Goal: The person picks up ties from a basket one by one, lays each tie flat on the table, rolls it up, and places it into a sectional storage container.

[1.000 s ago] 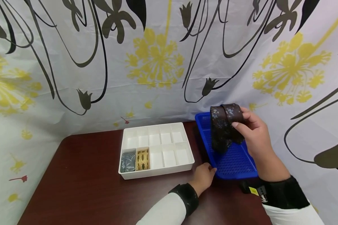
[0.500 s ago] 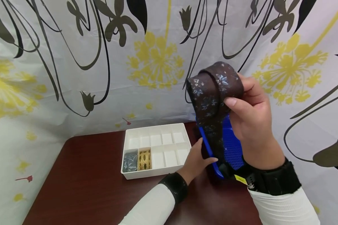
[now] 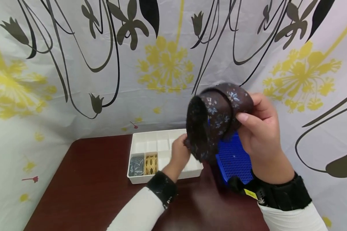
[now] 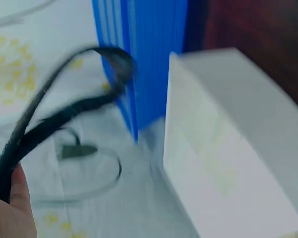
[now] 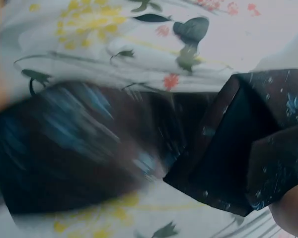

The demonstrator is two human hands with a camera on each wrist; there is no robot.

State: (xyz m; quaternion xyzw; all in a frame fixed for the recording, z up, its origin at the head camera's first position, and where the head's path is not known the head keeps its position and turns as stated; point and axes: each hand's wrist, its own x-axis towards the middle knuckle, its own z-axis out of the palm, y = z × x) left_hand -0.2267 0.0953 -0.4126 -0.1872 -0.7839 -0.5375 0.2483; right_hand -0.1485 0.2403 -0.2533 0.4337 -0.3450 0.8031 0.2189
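Grip: right hand (image 3: pixel 260 134) pinches folded dark tie (image 3: pixel 214 118) above white organizer (image 3: pixel 162 175), left hand (image 3: pixel 179 154) holding its tail; the loose fold may unroll.

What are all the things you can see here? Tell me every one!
tie: one, dark brown with small blue flowers, held up in the air over the table.
blue tray: one, blue with little holes, on the table at the right, partly behind the tie.
white box: one, white, many little compartments, on the table left of the tray.
grey roll: one, grey-blue patterned, front-left compartment of the box.
yellow roll: one, yellow with dark spots, compartment next to the grey one.
table: one, dark reddish brown.
curtain: white with yellow flowers and dark stems, behind the table.
right hand: pinches the top of the tie.
left hand: touches the tie's lower end, over the box.
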